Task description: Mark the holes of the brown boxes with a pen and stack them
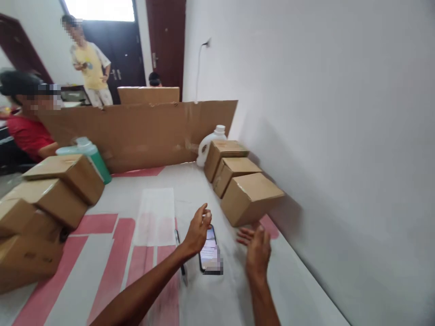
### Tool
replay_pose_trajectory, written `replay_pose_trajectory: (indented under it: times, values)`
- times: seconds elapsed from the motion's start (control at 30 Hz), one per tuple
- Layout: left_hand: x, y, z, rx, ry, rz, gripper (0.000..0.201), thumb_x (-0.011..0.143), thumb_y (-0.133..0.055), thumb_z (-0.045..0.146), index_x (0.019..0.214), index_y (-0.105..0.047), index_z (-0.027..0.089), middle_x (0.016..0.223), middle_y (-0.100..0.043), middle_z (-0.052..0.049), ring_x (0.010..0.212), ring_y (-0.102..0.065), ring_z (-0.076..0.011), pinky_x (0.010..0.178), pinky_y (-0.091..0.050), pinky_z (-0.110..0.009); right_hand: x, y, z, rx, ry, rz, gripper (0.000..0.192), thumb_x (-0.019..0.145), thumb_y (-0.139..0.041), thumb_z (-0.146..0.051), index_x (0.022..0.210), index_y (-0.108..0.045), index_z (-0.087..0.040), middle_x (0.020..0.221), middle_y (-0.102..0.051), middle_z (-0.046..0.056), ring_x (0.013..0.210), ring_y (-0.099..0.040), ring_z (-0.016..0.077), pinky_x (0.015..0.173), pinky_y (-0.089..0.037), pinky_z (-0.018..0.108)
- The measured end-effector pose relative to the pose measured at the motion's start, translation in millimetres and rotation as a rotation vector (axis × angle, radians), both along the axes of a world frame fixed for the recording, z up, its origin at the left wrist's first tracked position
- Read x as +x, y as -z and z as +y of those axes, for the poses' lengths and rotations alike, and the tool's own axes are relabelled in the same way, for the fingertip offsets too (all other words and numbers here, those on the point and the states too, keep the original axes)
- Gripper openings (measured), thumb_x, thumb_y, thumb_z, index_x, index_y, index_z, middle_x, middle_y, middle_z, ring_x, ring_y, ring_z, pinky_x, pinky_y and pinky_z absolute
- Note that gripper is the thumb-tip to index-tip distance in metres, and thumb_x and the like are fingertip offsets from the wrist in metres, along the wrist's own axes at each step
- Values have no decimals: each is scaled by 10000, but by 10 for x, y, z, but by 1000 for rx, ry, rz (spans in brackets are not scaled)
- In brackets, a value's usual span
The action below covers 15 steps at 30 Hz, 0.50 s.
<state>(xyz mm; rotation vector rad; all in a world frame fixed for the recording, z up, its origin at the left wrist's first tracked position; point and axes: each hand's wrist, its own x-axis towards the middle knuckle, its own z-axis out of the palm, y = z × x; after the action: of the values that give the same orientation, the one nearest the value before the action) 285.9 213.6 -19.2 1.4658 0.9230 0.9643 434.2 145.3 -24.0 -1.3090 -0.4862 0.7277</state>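
My left hand [197,232] hovers over the upper left side of a smartphone [208,253] with a lit screen, its fingers slightly bent and apart, holding nothing. Part of the phone is hidden behind it. My right hand [257,249] is to the right of the phone, fingers spread and empty, just in front of the nearest cardboard box [251,199] of the right-hand row. A dark pen [183,268] lies left of the phone, partly covered by my left wrist. Beyond it, a thin white sheet [155,217] rests flat on the table.
More cardboard boxes [50,194] stand at left, beside a green jug [98,158]. A white jug [205,147] stands behind the right row. An upright cardboard panel [146,136] edges the table's far side; a wall [322,136] borders the right. Several people are beyond the table.
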Motion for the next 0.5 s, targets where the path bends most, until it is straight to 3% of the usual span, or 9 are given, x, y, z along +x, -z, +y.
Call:
replay_pose_trajectory:
  times: [0.03,0.1,0.17,0.23,0.33,0.4,0.47,0.5]
  values:
    - [-177,-37,-156,17,-67,-52,697,1026,-293,673,1508,-446,193,1377,-570,-205,1196,-628,-306,948,-559,-476,-370,29,-104,7,-60,52,497,939,-510,-698,1124,-647,-258,815,-752,25,736,-719,227,679,-545,344]
    - [-491,-162,-396,139,-207,-161,571,1055,-323,596,1444,-520,227,1293,-630,-163,1149,-646,-279,894,-571,-433,-1177,35,-332,-25,-505,411,666,894,-468,-816,1102,-709,-230,969,-786,101,926,-746,303,805,-586,440]
    - [-793,-311,-488,354,-316,-183,485,1062,-386,529,1410,-565,242,1226,-665,-140,1108,-657,-267,888,-564,-423,-1898,-32,-568,-143,-911,682,756,880,-453,-845,1095,-748,-182,1055,-788,159,1043,-737,351,900,-569,523]
    - [-1177,-441,-474,559,-396,-66,463,1064,-404,488,1404,-579,227,1176,-684,-142,1073,-665,-266,881,-561,-424,-2392,-129,-750,-228,-1143,868,809,895,-410,-854,1139,-757,-165,1180,-769,186,1195,-689,360,1008,-520,547]
    - [-1975,-594,-563,747,-587,200,424,1070,-410,409,1399,-582,205,1183,-703,-149,1088,-663,-266,909,-554,-417,-2710,-197,-822,-285,-1380,943,864,886,-365,-889,1194,-747,-178,1307,-724,179,1280,-642,342,1001,-528,502]
    - [-2564,-667,-808,823,-784,378,406,1068,-420,361,1420,-562,218,1253,-695,-135,1159,-648,-261,985,-528,-416,-2751,-148,-772,-362,-1557,920,892,859,-390,-910,1211,-739,-168,1252,-740,189,1143,-710,330,874,-575,453]
    - [-3144,-683,-1126,880,-1066,564,442,1055,-450,385,1464,-521,233,1353,-645,-128,1276,-588,-279,1084,-469,-451,-2752,-47,-700,-445,-1676,867,907,821,-448,-923,1229,-725,-162,1118,-770,184,932,-759,304,700,-585,394]
    - [-3429,-659,-1270,886,-1269,625,491,1045,-468,432,1490,-493,226,1413,-597,-138,1335,-540,-293,1132,-427,-478,-2764,7,-661,-462,-1687,814,897,806,-480,-922,1219,-724,-163,1053,-776,173,858,-758,290,634,-571,365]
